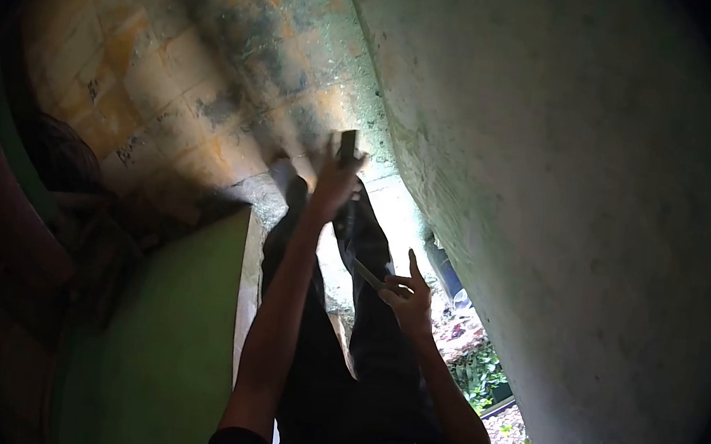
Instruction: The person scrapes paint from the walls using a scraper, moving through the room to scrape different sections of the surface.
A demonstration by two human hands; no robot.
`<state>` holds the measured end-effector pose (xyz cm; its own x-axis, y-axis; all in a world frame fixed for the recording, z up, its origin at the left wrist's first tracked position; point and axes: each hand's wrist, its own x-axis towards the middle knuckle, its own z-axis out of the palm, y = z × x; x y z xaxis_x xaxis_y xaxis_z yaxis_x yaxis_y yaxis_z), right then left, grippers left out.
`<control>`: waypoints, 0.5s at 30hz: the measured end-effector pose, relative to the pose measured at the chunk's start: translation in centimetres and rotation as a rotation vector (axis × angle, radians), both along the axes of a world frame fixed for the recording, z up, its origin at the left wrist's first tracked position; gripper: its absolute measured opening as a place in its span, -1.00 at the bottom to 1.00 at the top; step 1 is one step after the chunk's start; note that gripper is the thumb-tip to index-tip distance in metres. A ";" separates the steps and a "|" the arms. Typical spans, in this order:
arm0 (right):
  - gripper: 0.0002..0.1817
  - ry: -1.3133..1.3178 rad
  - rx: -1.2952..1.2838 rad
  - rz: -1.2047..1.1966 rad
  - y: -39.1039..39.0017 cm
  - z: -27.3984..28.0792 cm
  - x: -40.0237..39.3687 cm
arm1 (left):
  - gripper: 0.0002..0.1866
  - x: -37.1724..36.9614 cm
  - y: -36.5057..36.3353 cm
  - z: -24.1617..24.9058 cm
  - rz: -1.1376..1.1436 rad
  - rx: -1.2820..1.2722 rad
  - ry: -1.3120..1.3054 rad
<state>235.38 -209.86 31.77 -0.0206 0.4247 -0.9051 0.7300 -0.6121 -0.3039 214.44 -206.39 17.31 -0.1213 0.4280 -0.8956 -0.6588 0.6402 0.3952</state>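
My left hand (337,188) is out in front of my legs, its fingers closed round a dark, block-shaped object (347,146) that sticks up above the fingers. Blur and shade hide what kind of object it is. Lower and to the right, my right hand (409,302) pinches a thin, flat, greenish strip (368,273) between thumb and curled fingers, with the index finger stretched out. The strip's far end points up and left across my dark trousers (373,258). The two hands are apart.
A worn tiled floor (173,76) with yellow and dark stains lies ahead. A large grey-green wall (565,174) rises on the right, a green wall (167,315) on the left. Plants (482,375) and bright ground show outside, behind my right arm. Dark clutter (66,156) sits at far left.
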 end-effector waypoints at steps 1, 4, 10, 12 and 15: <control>0.03 -0.007 -0.005 0.007 -0.6 -0.3 0.6 | -0.18 1.6 0.1 -1.6 -0.100 0.084 -0.001; 0.03 -0.038 -0.053 -0.079 -3.0 -1.6 2.1 | -0.17 7.4 1.7 -1.2 -0.090 0.300 -0.341; -0.17 0.058 -0.071 0.063 -5.8 -5.9 3.0 | -0.36 12.1 3.3 0.9 -0.221 0.384 -0.446; -0.22 0.010 -0.090 0.246 -6.0 -6.7 4.1 | -0.37 11.6 3.6 1.5 -0.191 0.396 -0.473; -0.19 0.045 -0.156 0.046 -5.3 -6.7 3.2 | -0.37 12.0 4.3 -2.2 -0.119 0.332 -0.471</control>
